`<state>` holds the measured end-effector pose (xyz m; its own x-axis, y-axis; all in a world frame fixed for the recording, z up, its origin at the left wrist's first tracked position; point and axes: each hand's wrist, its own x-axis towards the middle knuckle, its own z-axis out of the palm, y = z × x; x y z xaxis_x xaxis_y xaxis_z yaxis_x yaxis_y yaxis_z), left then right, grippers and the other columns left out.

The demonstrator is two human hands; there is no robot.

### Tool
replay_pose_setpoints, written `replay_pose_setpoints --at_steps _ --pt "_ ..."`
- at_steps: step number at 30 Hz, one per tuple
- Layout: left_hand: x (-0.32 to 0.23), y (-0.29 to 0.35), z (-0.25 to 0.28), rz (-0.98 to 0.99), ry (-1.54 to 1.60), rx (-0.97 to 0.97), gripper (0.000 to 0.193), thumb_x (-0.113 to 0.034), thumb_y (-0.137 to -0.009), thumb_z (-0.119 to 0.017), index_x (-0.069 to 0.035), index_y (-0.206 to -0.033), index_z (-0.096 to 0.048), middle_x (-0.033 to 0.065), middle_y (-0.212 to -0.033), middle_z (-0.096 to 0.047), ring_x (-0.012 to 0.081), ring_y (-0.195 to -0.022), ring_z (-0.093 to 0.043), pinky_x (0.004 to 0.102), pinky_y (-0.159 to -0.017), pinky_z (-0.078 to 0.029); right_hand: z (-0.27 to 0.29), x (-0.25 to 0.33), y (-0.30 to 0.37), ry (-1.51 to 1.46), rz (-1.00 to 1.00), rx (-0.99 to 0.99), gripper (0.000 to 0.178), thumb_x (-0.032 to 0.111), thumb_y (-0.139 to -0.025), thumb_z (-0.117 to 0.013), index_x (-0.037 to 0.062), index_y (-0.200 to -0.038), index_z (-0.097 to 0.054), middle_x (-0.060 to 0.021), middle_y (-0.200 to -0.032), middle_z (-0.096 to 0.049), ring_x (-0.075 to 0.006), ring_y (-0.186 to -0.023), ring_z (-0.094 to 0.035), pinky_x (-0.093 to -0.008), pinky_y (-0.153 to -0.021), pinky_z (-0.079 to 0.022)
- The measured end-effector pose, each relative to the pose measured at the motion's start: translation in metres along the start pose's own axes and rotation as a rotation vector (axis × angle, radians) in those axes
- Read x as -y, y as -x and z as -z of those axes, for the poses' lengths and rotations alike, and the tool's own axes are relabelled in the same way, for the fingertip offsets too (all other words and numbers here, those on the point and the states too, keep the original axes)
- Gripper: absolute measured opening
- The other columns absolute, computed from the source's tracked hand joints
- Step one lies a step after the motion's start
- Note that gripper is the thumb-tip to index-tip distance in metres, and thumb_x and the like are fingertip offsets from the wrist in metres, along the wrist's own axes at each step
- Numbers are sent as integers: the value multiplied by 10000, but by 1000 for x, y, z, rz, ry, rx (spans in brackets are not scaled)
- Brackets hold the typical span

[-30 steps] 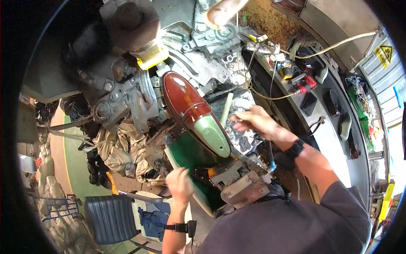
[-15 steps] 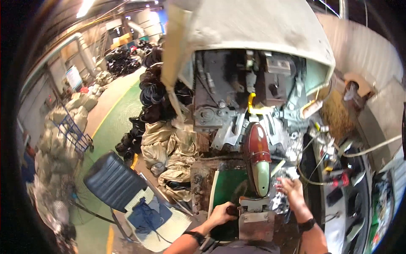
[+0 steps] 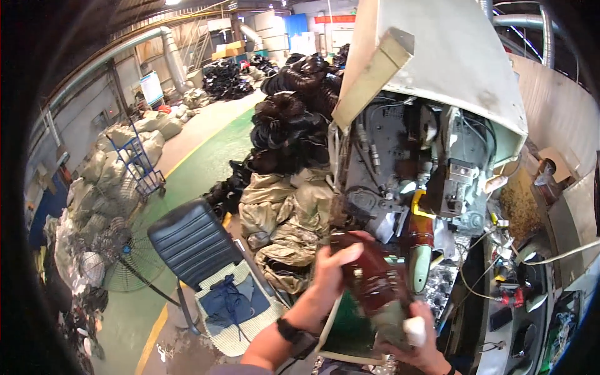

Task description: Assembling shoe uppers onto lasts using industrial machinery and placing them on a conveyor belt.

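Between my two hands, tilted and smeared by motion, is a shoe last covered with a dark red leather upper (image 3: 372, 281); its pale green end points down. My left hand (image 3: 328, 272) wraps round the dark red part from the left. My right hand (image 3: 422, 344) closes on the green end from below right, with a small white thing (image 3: 414, 331) at its thumb that I cannot make out. Behind them, a second dark red and green shoe last (image 3: 422, 253) sits in the machine (image 3: 459, 187), below a yellow hook-shaped part (image 3: 420, 205).
A black chair (image 3: 194, 240) with dark blue cloth on its seat stands at left. Bundles of black shoe parts (image 3: 290, 122) and tan sacks (image 3: 284, 206) lie beside the machine. Cables (image 3: 465, 275) hang at right. A floor fan (image 3: 128, 250) and a blue hand truck (image 3: 139, 165) stand farther left.
The view has swung left. My left hand has risen from a dark object low beside the machine, and now both hands hold a covered shoe last. My right hand has left the machine's right side.
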<state>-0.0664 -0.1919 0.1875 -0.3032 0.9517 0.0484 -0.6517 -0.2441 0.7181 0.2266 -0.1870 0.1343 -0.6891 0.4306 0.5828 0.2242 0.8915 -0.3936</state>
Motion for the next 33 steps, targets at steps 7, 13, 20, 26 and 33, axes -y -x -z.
replay_pose_setpoints --at_steps 7,13,20,26,33 --pt "96 -24 -121 233 -72 -6 253 -132 -876 -773 -44 -1094 -681 62 -981 -717 171 -910 -671 348 -819 -543 70 10 64 24 -362 -321 865 320 -701 -932 -38 -1381 -536 -205 -1393 -562 -330 -1290 -559 -430 -1102 -427" --pt "206 -16 -152 516 -290 477 532 -323 -973 -599 -17 -1401 -520 142 -1379 -565 253 -1220 -570 397 -1049 -435 92 12 154 -1038 -890 -1378 605 243 -838 -840 17 -1338 -584 -69 -1234 -659 -160 -1089 -619 -317 -979 -486" --pt "373 95 -228 587 -667 797 479 131 -890 -610 53 -1353 -512 184 -1335 -575 260 -1253 -576 362 -1081 -477 142 108 448 -695 -1010 -2136 332 259 -903 -698 75 -1172 -630 -48 -1020 -692 -196 -898 -691 -370 -679 -603" --pt "454 106 -196 660 -926 821 395 25 -913 -654 52 -1299 -572 176 -1245 -640 269 -1173 -621 374 -1041 -500 234 139 750 -457 -851 -2543 288 431 -852 -742 174 -922 -633 -7 -774 -604 -185 -818 -618 -424 -720 -530" --pt "466 174 -239 764 -1057 745 399 14 -891 -694 97 -1269 -596 178 -1214 -677 235 -1119 -640 339 -961 -528 269 80 911 187 -832 -2613 410 368 -890 -792 87 -1040 -534 -74 -899 -608 -174 -693 -631 -374 -621 -589"
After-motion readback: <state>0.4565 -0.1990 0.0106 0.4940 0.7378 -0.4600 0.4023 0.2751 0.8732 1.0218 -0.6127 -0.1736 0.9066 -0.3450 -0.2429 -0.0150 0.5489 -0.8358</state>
